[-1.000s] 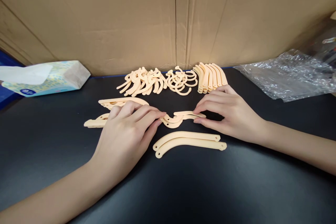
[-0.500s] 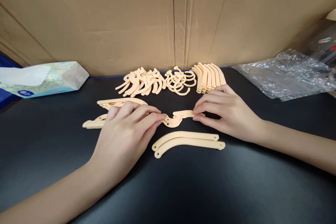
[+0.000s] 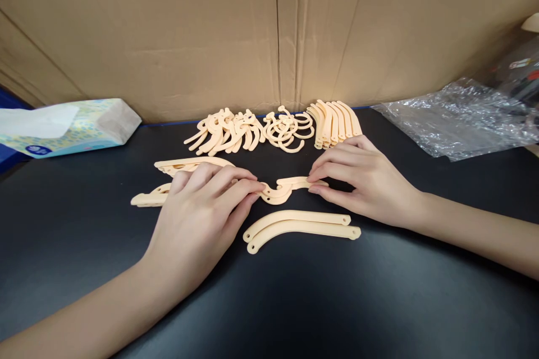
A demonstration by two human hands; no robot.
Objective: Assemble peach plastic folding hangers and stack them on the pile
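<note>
- Brown cardboard (image 3: pixel 168 39) backs a black table (image 3: pixel 337 303) in the head view, a tissue pack (image 3: pixel 80 132) at left and crumpled clear plastic (image 3: pixel 455 120) at right.
- Small curved pieces (image 3: pixel 278 197), peach-colored, lie between the hands at center, beyond two long curved strips (image 3: pixel 295 227) set side by side.
- The left hand (image 3: pixel 196 219) has its grip closed in a pinch at the left end of the curved pieces; the right hand's (image 3: pixel 364 185) fingertips pinch the right end.
- The step appears to be lining up or joining those pieces, judging by the hold at both ends; such thin parts call for light, steady fingertip pressure. Whether they are joined cannot be told.
- Loose hooked parts (image 3: pixel 217 132), ring-like parts (image 3: pixel 286 132) and a row of long strips (image 3: pixel 334 123) line the back.
</note>
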